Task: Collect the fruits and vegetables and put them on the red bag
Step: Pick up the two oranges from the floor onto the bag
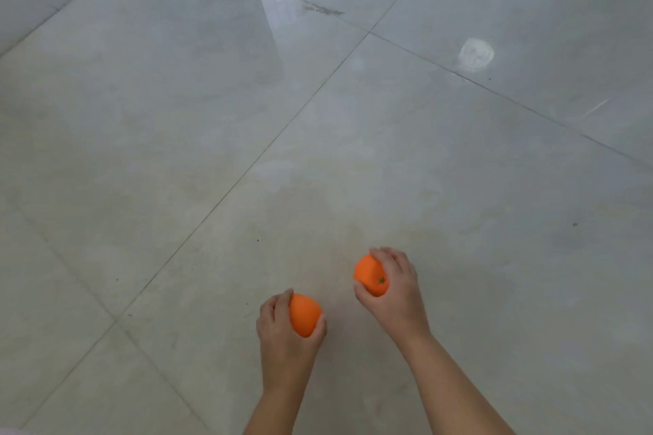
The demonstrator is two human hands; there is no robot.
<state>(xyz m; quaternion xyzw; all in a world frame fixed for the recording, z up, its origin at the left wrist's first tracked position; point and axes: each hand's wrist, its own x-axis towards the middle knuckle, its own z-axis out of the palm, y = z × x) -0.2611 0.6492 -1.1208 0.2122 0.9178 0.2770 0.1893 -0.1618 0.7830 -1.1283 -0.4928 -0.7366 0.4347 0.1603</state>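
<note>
At lower centre, left hand (pixel 282 325) and right hand (pixel 397 288) each grasp 1 round orange fruit (pixel 304 314) (pixel 371 275); no red bag in view.

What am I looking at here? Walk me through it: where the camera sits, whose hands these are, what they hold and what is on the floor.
There is no machine here. The single picture comes from a wide-angle camera worn on a person's head, looking forward and down, so the two bare arms reaching in from the bottom edge are that person's own.

The left hand is closed around an orange. The right hand is closed around a second orange, turned so that its small green stem mark faces the camera. The two oranges are held apart from each other, above the floor.

The surface below is a glossy, pale tiled floor with thin grout lines and reflections of light. Nothing else lies on the part of it in view, apart from a few small dark specks. The red bag named in the task is not in this picture.
</note>
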